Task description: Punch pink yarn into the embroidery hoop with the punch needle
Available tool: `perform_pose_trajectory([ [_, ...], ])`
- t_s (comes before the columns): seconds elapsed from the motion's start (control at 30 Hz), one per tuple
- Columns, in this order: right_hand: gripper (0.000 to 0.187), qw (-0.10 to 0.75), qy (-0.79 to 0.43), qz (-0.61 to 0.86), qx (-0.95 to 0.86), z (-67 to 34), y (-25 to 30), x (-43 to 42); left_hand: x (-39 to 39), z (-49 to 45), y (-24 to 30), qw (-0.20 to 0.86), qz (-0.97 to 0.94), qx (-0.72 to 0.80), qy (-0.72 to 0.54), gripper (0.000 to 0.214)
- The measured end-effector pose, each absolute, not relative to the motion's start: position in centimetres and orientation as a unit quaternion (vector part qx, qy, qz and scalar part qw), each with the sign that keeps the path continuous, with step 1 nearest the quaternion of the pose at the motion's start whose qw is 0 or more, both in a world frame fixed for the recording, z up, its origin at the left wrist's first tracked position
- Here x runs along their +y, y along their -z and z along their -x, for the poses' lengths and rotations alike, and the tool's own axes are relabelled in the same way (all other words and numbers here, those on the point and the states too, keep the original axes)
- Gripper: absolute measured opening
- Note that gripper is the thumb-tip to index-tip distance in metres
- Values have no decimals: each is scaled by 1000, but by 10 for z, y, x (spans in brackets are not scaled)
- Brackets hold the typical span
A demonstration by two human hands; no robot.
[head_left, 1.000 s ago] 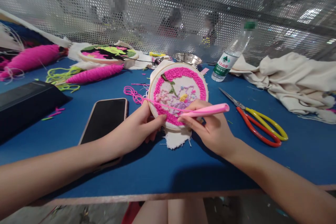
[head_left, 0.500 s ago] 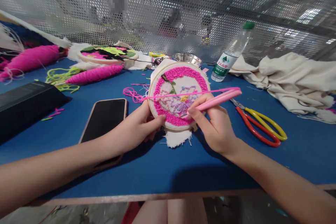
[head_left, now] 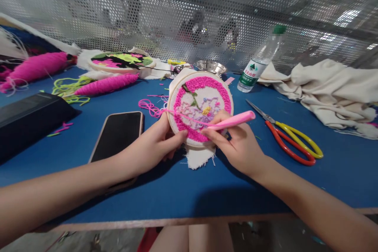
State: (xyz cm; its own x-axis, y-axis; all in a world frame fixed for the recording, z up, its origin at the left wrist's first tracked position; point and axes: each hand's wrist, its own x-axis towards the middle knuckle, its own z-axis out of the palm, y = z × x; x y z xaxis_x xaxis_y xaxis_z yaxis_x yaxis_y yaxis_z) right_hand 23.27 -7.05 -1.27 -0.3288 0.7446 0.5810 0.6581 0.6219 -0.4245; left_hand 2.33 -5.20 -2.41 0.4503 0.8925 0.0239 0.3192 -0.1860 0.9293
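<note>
The embroidery hoop (head_left: 203,98) held coarse off-white cloth with rough looped yarn, the punch needle (head_left: 233,120) was smooth pink plastic, the table top (head_left: 183,193) matt blue, the near-left phone (head_left: 118,134) glossy black, and the right-hand scissors (head_left: 291,141) bright metal with shiny plastic handles.

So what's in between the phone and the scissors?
In the head view, the embroidery hoop sits between the phone and the scissors, steadied by the left hand, while the right hand holds a pink punch needle.
</note>
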Motion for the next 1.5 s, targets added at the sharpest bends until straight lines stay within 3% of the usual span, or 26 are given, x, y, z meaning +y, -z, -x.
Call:
perform_pose_trajectory([
  [0.17,24,317,-69,454,-830,-228,15,-65,-54,-25,23,468,-718,408,-314,26],
  [0.37,24,414,-199,456,-763,-232,12,-67,-42,-25,25,515,-688,423,-288,26],
  [0.6,25,441,-112,448,-770,-235,9,-72,-43,-24,24,496,-687,452,-278,27],
  [1.0,24,449,-78,455,-765,-238,10,-72,-42,-27,18,500,-689,455,-259,27],
  [1.2,21,428,-63,461,-775,-238,8,-73,-43,-26,19,503,-689,453,-261,29],
  [1.4,24,286,8,432,-855,-233,13,-69,-48,-22,24,469,-712,419,-311,26],
  [1.5,29,312,-38,457,-832,-233,13,-67,-48,-22,22,464,-716,430,-297,28],
])
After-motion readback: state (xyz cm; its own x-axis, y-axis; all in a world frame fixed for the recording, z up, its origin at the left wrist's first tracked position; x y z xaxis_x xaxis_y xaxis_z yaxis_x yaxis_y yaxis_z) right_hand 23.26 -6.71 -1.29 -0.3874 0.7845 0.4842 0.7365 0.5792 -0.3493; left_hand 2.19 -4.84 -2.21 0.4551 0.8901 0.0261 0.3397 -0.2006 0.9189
